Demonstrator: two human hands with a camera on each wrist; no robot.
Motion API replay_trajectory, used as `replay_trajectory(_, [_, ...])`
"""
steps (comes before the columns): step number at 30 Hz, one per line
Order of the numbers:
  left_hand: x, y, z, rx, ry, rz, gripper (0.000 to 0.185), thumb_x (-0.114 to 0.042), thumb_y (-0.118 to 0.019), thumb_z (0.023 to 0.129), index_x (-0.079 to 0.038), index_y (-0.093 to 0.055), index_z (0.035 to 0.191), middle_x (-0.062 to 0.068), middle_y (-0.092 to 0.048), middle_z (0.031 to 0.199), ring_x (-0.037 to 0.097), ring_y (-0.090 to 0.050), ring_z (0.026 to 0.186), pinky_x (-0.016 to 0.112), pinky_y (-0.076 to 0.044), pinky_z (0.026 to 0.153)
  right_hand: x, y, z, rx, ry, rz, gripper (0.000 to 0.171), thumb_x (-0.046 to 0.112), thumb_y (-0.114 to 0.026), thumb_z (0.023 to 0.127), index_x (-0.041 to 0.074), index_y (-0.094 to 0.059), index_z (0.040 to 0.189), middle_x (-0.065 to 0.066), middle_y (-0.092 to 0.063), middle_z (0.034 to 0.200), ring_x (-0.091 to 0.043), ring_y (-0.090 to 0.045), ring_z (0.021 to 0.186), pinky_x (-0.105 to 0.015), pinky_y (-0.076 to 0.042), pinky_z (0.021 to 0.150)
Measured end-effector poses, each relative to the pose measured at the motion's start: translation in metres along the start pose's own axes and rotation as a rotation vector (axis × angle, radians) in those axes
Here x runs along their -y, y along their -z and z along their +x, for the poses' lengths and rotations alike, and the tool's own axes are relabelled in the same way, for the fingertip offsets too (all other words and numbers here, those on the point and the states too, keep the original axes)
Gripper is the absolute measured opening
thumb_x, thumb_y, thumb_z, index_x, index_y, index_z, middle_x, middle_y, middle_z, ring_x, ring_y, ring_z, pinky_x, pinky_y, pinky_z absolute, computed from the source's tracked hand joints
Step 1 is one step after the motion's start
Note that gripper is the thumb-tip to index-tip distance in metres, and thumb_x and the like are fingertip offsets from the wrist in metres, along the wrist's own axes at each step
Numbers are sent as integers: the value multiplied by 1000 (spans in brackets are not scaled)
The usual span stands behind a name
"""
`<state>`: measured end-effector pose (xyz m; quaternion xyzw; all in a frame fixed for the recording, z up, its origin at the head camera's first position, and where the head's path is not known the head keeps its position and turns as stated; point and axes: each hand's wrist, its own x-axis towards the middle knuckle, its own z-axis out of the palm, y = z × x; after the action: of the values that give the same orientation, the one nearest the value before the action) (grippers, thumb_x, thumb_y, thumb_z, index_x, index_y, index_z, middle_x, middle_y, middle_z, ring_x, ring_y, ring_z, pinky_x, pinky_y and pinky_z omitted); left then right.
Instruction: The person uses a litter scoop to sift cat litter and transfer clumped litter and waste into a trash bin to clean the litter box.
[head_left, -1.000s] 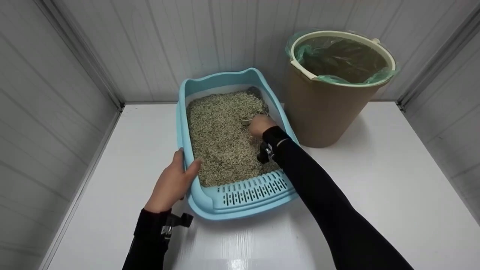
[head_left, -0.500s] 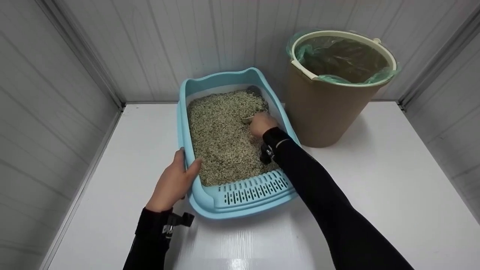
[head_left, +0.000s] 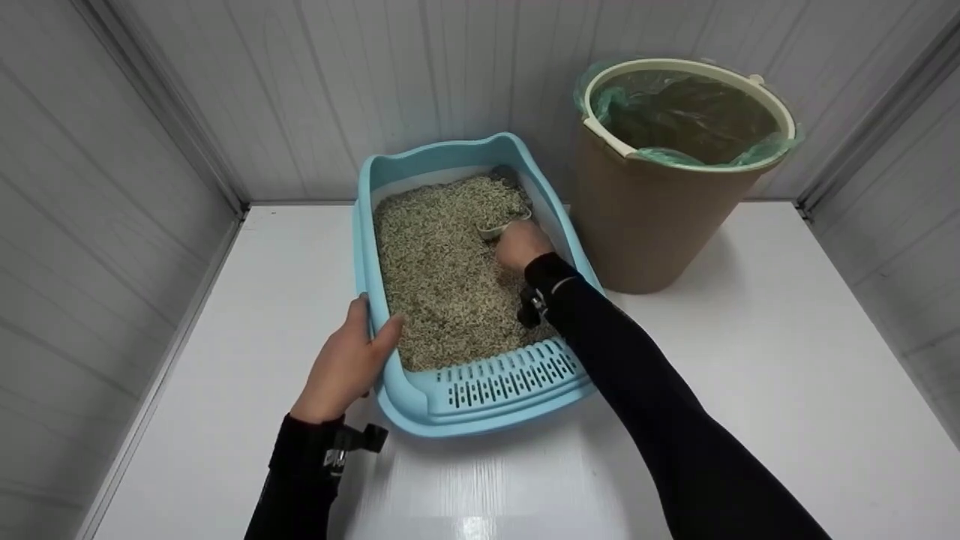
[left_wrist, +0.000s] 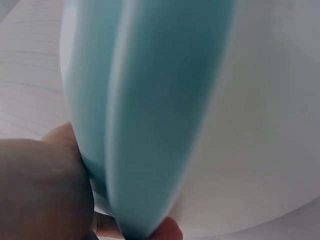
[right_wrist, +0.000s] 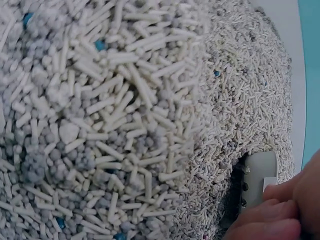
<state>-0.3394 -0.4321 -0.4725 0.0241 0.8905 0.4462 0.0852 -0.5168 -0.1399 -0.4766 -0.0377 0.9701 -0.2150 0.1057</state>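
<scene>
Bench [head_left: 750, 360]: smooth white top, slightly glossy at the near edge, enclosed by ribbed grey-white wall panels on the left, far and right sides.

Left hand [head_left: 346, 366]: at the near left rim of the litter tray [head_left: 491, 405]. Grip closed on the rim, thumb over the inner lip, fingers wrapped beneath the outer edge. The left wrist view confirms this: fingers [left_wrist: 165, 231] curl under the smooth pale-blue plastic edge [left_wrist: 150, 125].

Litter tray: pale-blue moulded plastic, oblong with rounded corners, a raised scalloped back wall at the far end and a slotted grille step at the near end. It stands on the bench, centre-left, just beside the bin. It is filled with litter [head_left: 439, 262], a coarse mix of short off-white sticks and grey granules with scattered blue specks [right_wrist: 100, 125].

Right hand [head_left: 521, 244]: inside the tray, far right area, above the litter. Grip closed around the handle of a pale grey scoop [head_left: 501, 223]; the scoop's blade is sunk in the litter [right_wrist: 255, 187].

Bin [head_left: 660, 217]: right of the tray, tapered round tan body, cream rim ring, lined with a thin translucent green bag.
</scene>
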Motion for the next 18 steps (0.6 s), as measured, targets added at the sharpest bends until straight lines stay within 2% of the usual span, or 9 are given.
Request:
replay_trajectory(3, [0,1,0,1,4,-3,95,-55,-53,115,1,-9,177,38,-58,145,32,-73,85,40,-59,62,5,3,-6,-5,12,24,51,0,-47,110,18,-31,65,3,-22,63,-15,-21,60,-35,-25,65])
replay_trajectory(7, [1,1,0,0,0,-1,95,-56,-53,115,1,-9,177,38,-58,145,32,-73,85,40,-59,63,8,3,-10,-37,17,41,51,2,-46,112,19,-32,66,2,-24,63,-16,-24,62,-34,-28,68])
replay_trajectory(14, [1,2,1,-5,-4,2,95,-56,-52,115,2,-9,177,39,-56,148,33,-73,89,41,-60,66,10,1,-10,-114,-59,132,49,4,-48,113,18,-34,68,0,-30,66,-19,-29,63,-36,-29,66])
replay_trajectory(16, [1,2,1,-5,-5,2,95,-56,-52,116,2,-9,177,39,-55,150,33,-73,89,41,-60,66,10,0,-9,-125,-62,112,46,7,-49,114,15,-44,69,-3,-40,73,-21,-36,65,-37,-34,67])
replay_trajectory(18, [1,1,1,-6,-7,3,95,-56,-52,116,1,-9,177,39,-55,151,34,-74,90,41,-60,67,10,0,-8,-132,-54,73,42,11,-49,117,9,-62,77,-11,-54,87,-23,-46,72,-39,-44,72])
